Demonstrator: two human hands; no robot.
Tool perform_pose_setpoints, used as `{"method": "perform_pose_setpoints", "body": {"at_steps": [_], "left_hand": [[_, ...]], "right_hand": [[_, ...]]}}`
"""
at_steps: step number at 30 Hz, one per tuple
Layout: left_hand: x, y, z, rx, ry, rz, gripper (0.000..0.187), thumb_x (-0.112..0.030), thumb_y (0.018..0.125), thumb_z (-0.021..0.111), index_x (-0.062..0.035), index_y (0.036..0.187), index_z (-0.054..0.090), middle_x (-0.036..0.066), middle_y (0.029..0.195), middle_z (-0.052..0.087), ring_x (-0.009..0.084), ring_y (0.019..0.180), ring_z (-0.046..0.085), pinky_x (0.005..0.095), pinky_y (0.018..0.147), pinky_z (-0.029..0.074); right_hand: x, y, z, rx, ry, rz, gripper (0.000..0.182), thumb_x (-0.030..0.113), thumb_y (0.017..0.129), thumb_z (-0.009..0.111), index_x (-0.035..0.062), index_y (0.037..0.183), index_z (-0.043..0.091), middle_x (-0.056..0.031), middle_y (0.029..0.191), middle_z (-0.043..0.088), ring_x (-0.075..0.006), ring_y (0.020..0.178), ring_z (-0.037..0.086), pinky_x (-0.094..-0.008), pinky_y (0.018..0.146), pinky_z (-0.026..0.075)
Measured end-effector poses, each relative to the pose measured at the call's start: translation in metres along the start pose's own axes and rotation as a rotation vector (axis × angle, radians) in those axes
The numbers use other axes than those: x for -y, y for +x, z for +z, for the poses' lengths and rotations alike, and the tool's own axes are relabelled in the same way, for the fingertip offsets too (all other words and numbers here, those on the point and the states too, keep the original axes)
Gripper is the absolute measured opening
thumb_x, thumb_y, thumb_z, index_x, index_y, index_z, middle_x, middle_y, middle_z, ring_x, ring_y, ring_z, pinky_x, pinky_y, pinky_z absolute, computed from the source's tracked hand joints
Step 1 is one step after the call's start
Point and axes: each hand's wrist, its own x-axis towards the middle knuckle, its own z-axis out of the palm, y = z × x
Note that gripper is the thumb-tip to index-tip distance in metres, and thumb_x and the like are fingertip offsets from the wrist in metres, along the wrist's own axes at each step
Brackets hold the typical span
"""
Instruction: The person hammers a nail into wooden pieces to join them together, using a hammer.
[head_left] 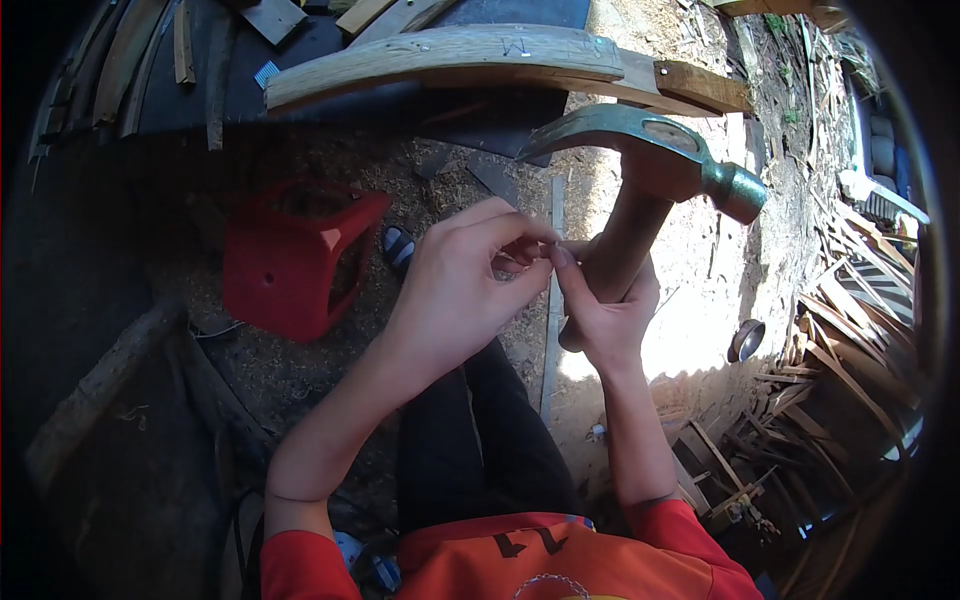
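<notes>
Gripping a hammer (655,175) in my right hand (620,318), left hand (462,268) curling at the right thumb, can't tell if it's pinching anything tbh, wooden beam (450,58) lying beyond

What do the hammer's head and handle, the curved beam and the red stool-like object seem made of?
Hammer head: metal, likely steel; hard glints, greenish tint, perhaps paint.
Handle: probably wood; brown and smooth-looking, though grain isn't clear.
Curved beam: wood, apparently unvarnished; pale, streaky grain with drawn marks.
Red stool-like object: probably moulded plastic; smooth uniform colour, rounded edges.
</notes>
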Motion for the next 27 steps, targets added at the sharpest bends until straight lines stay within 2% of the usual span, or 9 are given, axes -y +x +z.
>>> {"method": "perform_pose_setpoints", "body": {"at_steps": [6, 12, 15, 17, 19, 21, 24, 27], "left_hand": [[0.006, -0.007, 0.004, -0.135, 0.059, 0.214, 0.026, 0.001, 0.084, 0.081, -0.0030, 0.109, 0.083, 0.006, 0.105, 0.071, 0.0143, 0.094, 0.074, 0.0273, 0.081, 0.060], [-0.006, 0.009, -0.019, -0.095, 0.062, 0.363, 0.026, 0.005, 0.084, 0.080, -0.0039, 0.108, 0.083, 0.008, 0.107, 0.071, 0.0137, 0.093, 0.072, 0.0270, 0.082, 0.058], [-0.009, 0.026, -0.042, -0.196, 0.069, 0.513, 0.023, 0.008, 0.089, 0.078, -0.0029, 0.109, 0.082, 0.009, 0.114, 0.072, 0.0167, 0.104, 0.071, 0.0282, 0.091, 0.059], [-0.013, 0.038, -0.063, -0.253, 0.073, 0.545, 0.021, 0.007, 0.092, 0.077, 0.0000, 0.112, 0.079, 0.013, 0.113, 0.075, 0.0169, 0.107, 0.072, 0.0307, 0.097, 0.058], [-0.017, 0.045, -0.076, -0.304, 0.024, 0.472, 0.021, 0.002, 0.095, 0.076, 0.0017, 0.116, 0.078, 0.013, 0.114, 0.078, 0.0166, 0.108, 0.074, 0.0302, 0.100, 0.058], [-0.019, 0.058, -0.080, -0.399, -0.037, 0.454, 0.020, -0.004, 0.096, 0.078, -0.0014, 0.115, 0.080, 0.008, 0.107, 0.081, 0.0123, 0.101, 0.075, 0.0250, 0.092, 0.058], [-0.022, 0.065, -0.089, -0.367, 0.001, 0.400, 0.022, -0.003, 0.098, 0.076, 0.0003, 0.119, 0.078, 0.010, 0.114, 0.079, 0.0149, 0.108, 0.073, 0.0274, 0.099, 0.057], [-0.014, 0.072, -0.095, -0.305, 0.148, 0.431, 0.021, -0.007, 0.099, 0.076, -0.0020, 0.119, 0.079, 0.008, 0.113, 0.079, 0.0124, 0.106, 0.073, 0.0253, 0.097, 0.057]], "right_hand": [[0.006, -0.001, -0.001, -0.021, 0.161, 0.003, 0.024, 0.005, 0.091, 0.083, -0.0013, 0.105, 0.064, -0.0098, 0.098, 0.077, -0.0088, 0.074, 0.068, -0.0244, 0.065, 0.054], [0.029, 0.007, -0.002, 0.074, 0.409, 0.019, 0.034, 0.008, 0.090, 0.086, 0.0012, 0.108, 0.058, -0.0160, 0.109, 0.077, -0.0065, 0.065, 0.063, -0.0232, 0.058, 0.050], [0.026, 0.013, -0.005, 0.044, 0.374, 0.004, 0.038, 0.008, 0.090, 0.086, 0.0015, 0.112, 0.056, -0.0158, 0.112, 0.076, -0.0060, 0.063, 0.062, -0.0220, 0.055, 0.049], [0.028, 0.013, -0.007, 0.004, 0.328, 0.028, 0.038, 0.009, 0.090, 0.086, 0.0014, 0.113, 0.056, -0.0134, 0.108, 0.075, -0.0055, 0.062, 0.061, -0.0214, 0.054, 0.048], [0.028, 0.012, -0.010, -0.024, 0.304, 0.058, 0.038, 0.010, 0.090, 0.086, 0.0013, 0.113, 0.057, -0.0109, 0.105, 0.075, -0.0052, 0.062, 0.061, -0.0211, 0.054, 0.047], [0.028, 0.012, -0.011, -0.037, 0.305, 0.087, 0.039, 0.011, 0.090, 0.086, 0.0014, 0.113, 0.057, -0.0083, 0.101, 0.074, -0.0051, 0.062, 0.061, -0.0209, 0.053, 0.047], [0.031, 0.013, -0.011, -0.028, 0.265, 0.091, 0.038, 0.011, 0.091, 0.086, 0.0020, 0.114, 0.058, -0.0067, 0.099, 0.073, -0.0052, 0.065, 0.062, -0.0221, 0.057, 0.049], [0.031, 0.016, -0.011, 0.001, 0.158, 0.087, 0.037, 0.012, 0.090, 0.086, 0.0021, 0.115, 0.059, -0.0063, 0.100, 0.073, -0.0068, 0.074, 0.065, -0.0241, 0.066, 0.052]]}}
